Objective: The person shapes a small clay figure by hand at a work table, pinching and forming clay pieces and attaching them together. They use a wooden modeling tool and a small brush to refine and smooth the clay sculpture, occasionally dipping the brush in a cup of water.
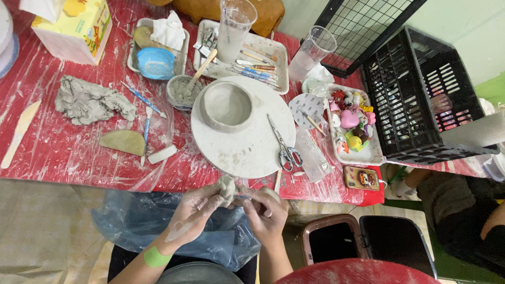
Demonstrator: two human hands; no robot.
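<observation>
My left hand and my right hand meet just below the table's front edge, both smeared with grey clay. Together they pinch a small lump of grey clay between the fingertips. A green band circles my left wrist. Right above the hands a round white turntable carries a grey clay bowl and a pair of scissors. A blue plastic sheet lies over my lap under the hands.
The table wears a red cover under clear film. On it lie a crumpled clay slab, a slip cup with a wooden stick, tool trays, two clear cups, a tray of small colourful figures and a black crate. Another person sits at right.
</observation>
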